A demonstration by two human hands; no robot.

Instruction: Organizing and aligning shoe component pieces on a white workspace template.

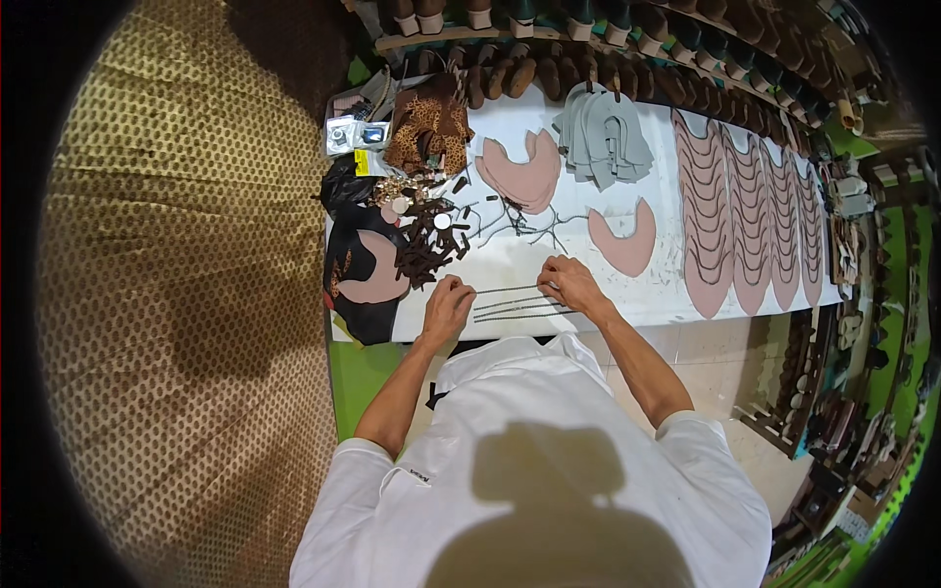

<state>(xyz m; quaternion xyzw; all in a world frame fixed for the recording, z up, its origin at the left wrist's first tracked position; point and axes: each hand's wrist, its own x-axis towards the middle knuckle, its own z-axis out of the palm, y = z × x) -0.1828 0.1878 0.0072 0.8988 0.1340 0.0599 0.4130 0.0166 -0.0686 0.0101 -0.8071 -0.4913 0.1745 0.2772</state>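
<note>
Near the front edge of the white worktable [627, 312], a thin dark cord [510, 290] stretches between my two hands. My left hand [450, 306] pinches its left end, and my right hand [572, 284] has its fingers closed at the other end. Just below it, several similar cords [521, 318] lie side by side on the table. Beyond my hands are tangled grey cords [549, 233]. A single pink U-shaped piece [627, 253] rests past my right hand. Left of the tangle spreads a pile of small dark brown pieces [431, 243].
A stack of pink U-shaped pieces [520, 178] and grey cut pieces [598, 142] lie farther back. Overlapping rows of dark-edged pink pieces [708, 265] cover the right side. Leopard-print material [426, 132] sits back left. Shoe racks [627, 44] border the far side; a patterned curtain [186, 245] hangs left.
</note>
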